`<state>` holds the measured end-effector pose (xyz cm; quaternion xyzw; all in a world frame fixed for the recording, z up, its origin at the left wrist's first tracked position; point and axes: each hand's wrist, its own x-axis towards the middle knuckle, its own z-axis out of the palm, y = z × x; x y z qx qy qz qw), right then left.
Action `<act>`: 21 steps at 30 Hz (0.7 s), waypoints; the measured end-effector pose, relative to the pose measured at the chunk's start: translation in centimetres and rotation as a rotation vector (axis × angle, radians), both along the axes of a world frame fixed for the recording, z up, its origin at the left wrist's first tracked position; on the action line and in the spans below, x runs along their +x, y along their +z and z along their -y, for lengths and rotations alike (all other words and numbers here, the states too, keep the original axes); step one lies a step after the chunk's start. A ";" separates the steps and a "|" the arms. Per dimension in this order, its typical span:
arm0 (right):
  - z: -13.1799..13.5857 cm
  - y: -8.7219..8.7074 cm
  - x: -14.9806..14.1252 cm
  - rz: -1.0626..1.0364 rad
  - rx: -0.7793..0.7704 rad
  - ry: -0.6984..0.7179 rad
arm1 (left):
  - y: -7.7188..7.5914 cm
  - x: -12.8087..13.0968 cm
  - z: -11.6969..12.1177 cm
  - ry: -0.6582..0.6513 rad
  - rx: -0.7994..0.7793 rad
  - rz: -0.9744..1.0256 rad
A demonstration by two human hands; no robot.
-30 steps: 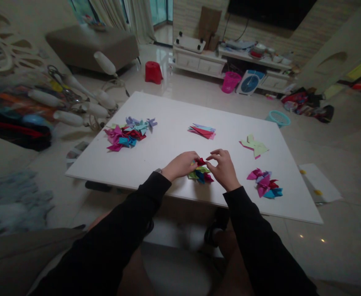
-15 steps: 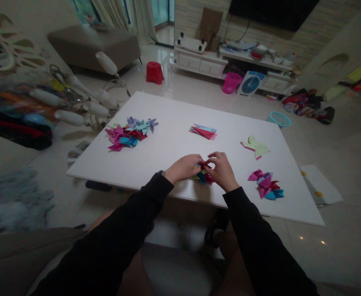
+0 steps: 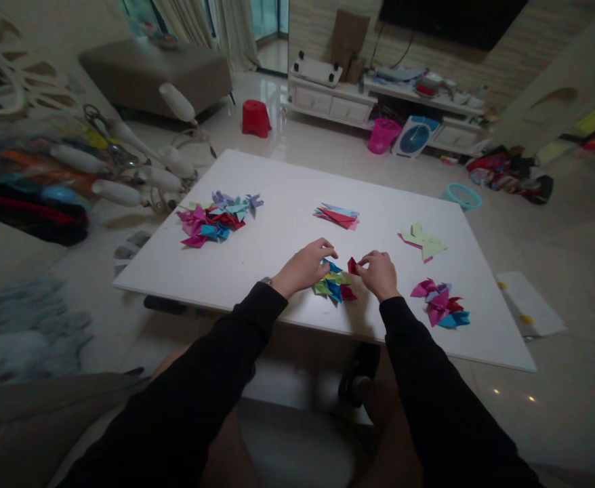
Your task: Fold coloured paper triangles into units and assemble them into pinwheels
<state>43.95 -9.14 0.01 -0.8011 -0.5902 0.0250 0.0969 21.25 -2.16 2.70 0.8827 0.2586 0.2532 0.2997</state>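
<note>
Between the fingertips of my right hand (image 3: 380,274) is a small dark red folded paper piece (image 3: 352,266), held just above the table. My left hand (image 3: 306,268) holds nothing; its thumb and fingers are apart. Under and beside it lies a small pile of folded paper pieces (image 3: 334,285) in blue, yellow-green and dark red, partly hidden by the left fingers. Right of my right hand sits another pile of folded paper (image 3: 438,303) in magenta, purple, red and blue. Farther back is a flat stack of long pointed folded papers (image 3: 338,215), red, blue and pink.
All this lies on a white table (image 3: 277,183). A larger heap of folded paper (image 3: 213,218) is at its left, and light green and pink folded papers (image 3: 422,240) are at its right. A floor lamp (image 3: 160,177) leans near the left edge. Beyond stands a red stool (image 3: 255,118).
My hands have moved apart. The left has let go of the red paper and opened over the pile; the right has drawn it to the right.
</note>
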 end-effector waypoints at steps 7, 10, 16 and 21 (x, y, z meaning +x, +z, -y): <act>-0.4 -1.1 -1.2 0.053 -0.125 -0.008 | 0.2 -0.5 -0.4 -0.015 0.008 -0.032; -0.6 -1.3 -1.7 0.068 -0.152 0.001 | 0.1 -0.9 -0.5 -0.009 0.015 -0.032; -0.7 -1.3 -1.8 0.081 -0.180 0.005 | 0.2 -1.4 -0.6 0.011 0.000 -0.040; -0.7 -1.5 -1.8 0.081 -0.182 0.002 | 0.2 -1.4 -0.7 0.015 -0.001 -0.051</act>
